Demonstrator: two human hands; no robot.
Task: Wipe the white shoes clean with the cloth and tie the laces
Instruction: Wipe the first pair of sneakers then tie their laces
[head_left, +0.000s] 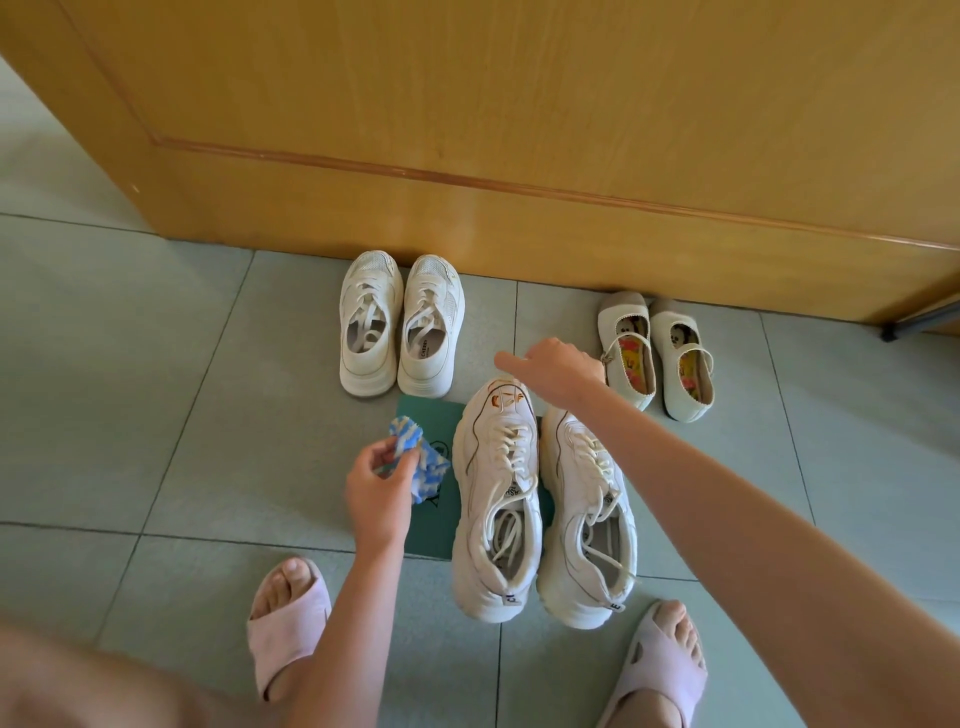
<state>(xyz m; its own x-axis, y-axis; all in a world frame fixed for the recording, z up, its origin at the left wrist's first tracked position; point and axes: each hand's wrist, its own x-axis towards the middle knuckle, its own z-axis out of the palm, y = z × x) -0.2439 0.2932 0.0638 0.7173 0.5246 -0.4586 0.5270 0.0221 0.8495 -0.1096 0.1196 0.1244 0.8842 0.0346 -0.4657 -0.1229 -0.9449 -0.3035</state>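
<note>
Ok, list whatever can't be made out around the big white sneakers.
Head view only.
- Toe of the right sneaker: covered by the right forearm.
- Right hand: whether its fingers hold anything above the left sneaker is unclear.
- Green mat: print hidden by the cloth and sneakers.
- Door: top cut off by the frame edge.

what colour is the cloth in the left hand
The cloth is blue and white, patchy; it shows best in the head view, pinched by the left hand.

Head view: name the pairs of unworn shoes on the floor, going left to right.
smaller white sneakers by the door → larger white sneakers on the green mat → cream strap shoes by the door.
</note>
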